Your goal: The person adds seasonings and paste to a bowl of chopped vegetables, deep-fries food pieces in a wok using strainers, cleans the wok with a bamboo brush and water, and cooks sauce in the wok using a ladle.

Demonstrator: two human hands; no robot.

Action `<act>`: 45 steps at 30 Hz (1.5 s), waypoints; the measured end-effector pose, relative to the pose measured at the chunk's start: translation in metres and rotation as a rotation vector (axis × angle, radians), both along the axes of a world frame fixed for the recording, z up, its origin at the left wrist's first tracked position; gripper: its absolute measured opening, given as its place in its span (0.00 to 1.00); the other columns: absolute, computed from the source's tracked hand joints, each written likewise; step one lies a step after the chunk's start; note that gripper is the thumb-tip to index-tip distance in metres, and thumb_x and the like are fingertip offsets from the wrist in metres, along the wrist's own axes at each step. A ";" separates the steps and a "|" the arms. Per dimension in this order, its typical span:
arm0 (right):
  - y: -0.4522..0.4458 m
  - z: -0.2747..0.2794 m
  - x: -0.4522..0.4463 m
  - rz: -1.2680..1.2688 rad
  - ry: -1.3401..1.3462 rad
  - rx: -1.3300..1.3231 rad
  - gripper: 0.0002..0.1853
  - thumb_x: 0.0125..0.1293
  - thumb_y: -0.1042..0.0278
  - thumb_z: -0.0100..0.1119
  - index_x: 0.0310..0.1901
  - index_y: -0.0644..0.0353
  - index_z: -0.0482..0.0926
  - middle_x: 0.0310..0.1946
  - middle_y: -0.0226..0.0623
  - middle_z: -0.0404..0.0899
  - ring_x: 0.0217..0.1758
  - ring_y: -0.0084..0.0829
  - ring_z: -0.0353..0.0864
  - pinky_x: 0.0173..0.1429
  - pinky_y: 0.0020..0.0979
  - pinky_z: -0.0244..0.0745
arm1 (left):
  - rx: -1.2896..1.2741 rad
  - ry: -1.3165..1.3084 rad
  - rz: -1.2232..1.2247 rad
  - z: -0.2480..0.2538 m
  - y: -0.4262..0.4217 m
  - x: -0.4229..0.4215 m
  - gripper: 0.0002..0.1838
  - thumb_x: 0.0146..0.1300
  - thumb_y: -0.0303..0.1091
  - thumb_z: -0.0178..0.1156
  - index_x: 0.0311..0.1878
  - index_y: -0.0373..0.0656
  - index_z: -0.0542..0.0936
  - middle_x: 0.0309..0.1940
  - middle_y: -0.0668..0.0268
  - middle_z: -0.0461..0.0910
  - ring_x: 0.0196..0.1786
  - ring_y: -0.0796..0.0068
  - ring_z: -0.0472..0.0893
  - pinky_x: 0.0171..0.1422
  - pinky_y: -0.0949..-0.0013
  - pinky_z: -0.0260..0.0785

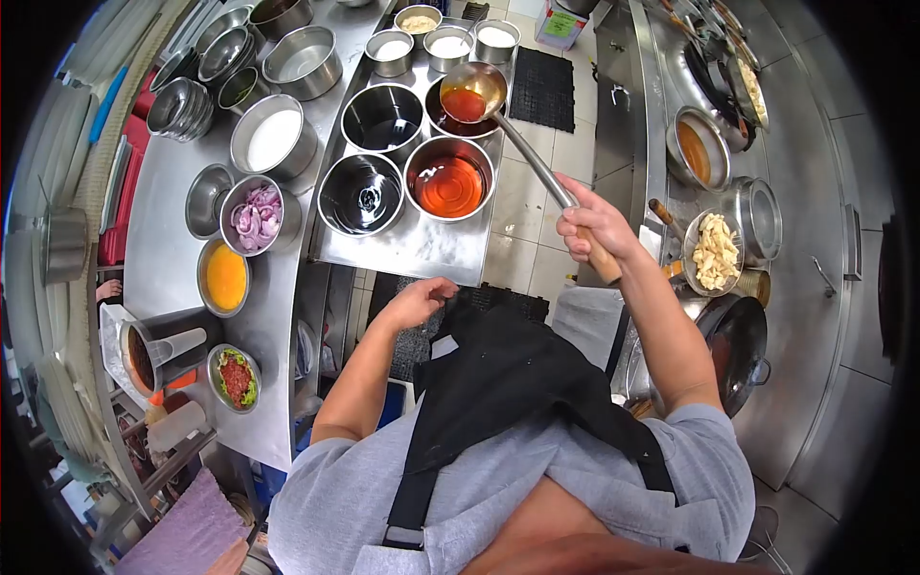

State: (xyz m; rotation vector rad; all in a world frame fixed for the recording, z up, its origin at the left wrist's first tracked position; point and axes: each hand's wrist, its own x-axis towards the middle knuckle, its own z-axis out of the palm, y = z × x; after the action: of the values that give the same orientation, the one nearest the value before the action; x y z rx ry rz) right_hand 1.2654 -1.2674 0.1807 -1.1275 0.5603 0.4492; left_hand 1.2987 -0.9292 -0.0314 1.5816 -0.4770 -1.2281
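Observation:
My right hand (596, 222) is closed round the wooden end of a long-handled ladle (476, 84). Red-orange liquid lies in the ladle's bowl, which is over the dark-filled pot (436, 117) at the back right of a group of steel pots. In front of that stands a pot of clear red-orange liquid (448, 187). Two pots of dark liquid, a front one (361, 195) and a rear one (381, 117), are to the left. My left hand (422, 302) holds nothing, its fingers loosely extended by the front edge of the steel cart (402, 251).
On the left counter are sliced red onion (257, 218), orange liquid (226, 277), minced meat on greens (236, 377) and a white-filled pot (275, 139). Small tins of white contents (448, 46) stand behind the pots. At right are a bowl of pale pieces (716, 251) and a wok (738, 350). Another person's hand (108, 289) shows far left.

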 end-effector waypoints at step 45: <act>-0.091 0.050 -0.583 -1.053 0.339 -0.725 0.42 0.64 0.77 0.50 0.79 0.48 0.45 0.22 0.28 0.66 0.16 0.19 0.65 0.19 0.23 0.63 | -0.063 -0.167 -0.926 0.065 -0.364 -0.136 0.31 0.50 0.13 0.42 0.61 0.39 0.73 0.49 0.58 0.81 0.48 0.69 0.81 0.51 0.70 0.72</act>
State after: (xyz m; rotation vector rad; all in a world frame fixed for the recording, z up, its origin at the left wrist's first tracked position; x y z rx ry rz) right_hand 0.6820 -1.3588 0.2303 -1.2481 1.5793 -0.5425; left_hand 1.1629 -1.2930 0.0338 1.4359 -1.4474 -1.7182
